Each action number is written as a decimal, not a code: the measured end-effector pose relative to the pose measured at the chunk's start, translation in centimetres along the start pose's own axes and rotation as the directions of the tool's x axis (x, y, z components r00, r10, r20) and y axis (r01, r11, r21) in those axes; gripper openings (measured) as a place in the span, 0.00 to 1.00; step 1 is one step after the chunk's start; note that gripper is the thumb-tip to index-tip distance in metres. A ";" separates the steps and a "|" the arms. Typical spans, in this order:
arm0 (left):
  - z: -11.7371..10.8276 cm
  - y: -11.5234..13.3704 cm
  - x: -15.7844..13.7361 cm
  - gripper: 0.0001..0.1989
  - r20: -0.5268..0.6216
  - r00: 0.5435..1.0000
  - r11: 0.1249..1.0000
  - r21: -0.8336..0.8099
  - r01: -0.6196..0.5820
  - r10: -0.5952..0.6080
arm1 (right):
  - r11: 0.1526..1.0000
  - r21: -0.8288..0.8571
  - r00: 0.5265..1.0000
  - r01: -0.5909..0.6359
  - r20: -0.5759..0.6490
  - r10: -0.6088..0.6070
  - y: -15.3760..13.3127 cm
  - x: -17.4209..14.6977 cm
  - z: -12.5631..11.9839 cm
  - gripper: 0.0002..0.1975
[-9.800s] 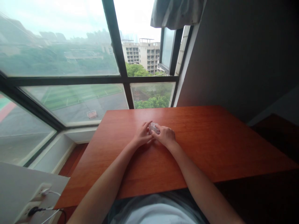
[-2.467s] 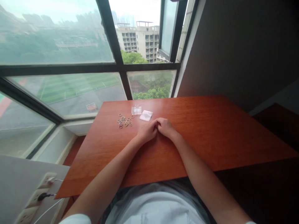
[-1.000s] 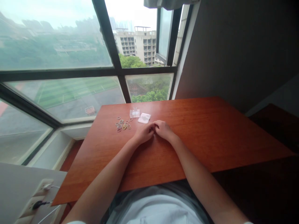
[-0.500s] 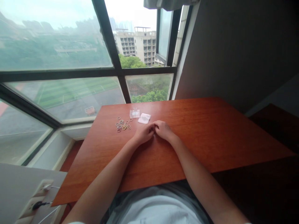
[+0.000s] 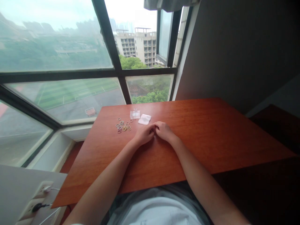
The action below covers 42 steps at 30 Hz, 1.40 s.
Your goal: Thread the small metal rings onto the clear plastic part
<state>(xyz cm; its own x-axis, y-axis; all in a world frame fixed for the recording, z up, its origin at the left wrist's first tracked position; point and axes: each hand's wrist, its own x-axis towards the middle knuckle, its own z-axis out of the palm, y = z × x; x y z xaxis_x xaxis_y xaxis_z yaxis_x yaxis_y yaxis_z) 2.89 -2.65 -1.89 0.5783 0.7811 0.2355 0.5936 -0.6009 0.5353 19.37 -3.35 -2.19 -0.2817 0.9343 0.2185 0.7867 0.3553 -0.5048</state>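
My left hand (image 5: 144, 134) and my right hand (image 5: 164, 131) meet over the table, fingertips touching. Both have curled, closed fingers; whatever they may hold between them is hidden. Left of my hands lies a loose cluster of small rings (image 5: 123, 126), several of them overlapping, in grey, yellowish and purplish tones. Just beyond my left hand is a flat, clear plastic case (image 5: 144, 119). Beside it, a second clear plastic piece (image 5: 135, 114) rests near the table's far edge, looking like a small box or lid.
The reddish-brown wooden table (image 5: 211, 134) stretches far to the right. Past its far edge are dark-framed windows (image 5: 122, 72), with one sash (image 5: 165, 37) tilted outward. Low on the left wall are power sockets (image 5: 35, 200) with plugs and cables. A grey wall (image 5: 225, 53) rises at right.
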 end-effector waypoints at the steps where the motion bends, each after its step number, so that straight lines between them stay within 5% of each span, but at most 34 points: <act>1: 0.0 0.0 0.0 0.06 0.002 1.000 1.000 0.001 0.001 -0.001 | 1.000 0.001 1.000 0.001 0.002 -0.001 0.0 0.0 0.0 0.12; 42: -0.1 0.1 0.0 0.04 -0.019 0.999 0.999 -0.026 -0.028 0.027 | 0.999 0.035 1.000 -0.006 0.005 0.006 0.0 0.0 0.0 0.12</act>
<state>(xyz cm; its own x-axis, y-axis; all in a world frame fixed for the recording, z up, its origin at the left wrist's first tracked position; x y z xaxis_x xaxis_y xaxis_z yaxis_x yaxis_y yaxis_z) 2.92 -2.76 -1.78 0.5834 0.7676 0.2652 0.5630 -0.6176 0.5492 19.43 -3.35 -2.19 -0.2794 0.9366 0.2114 0.7689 0.3501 -0.5350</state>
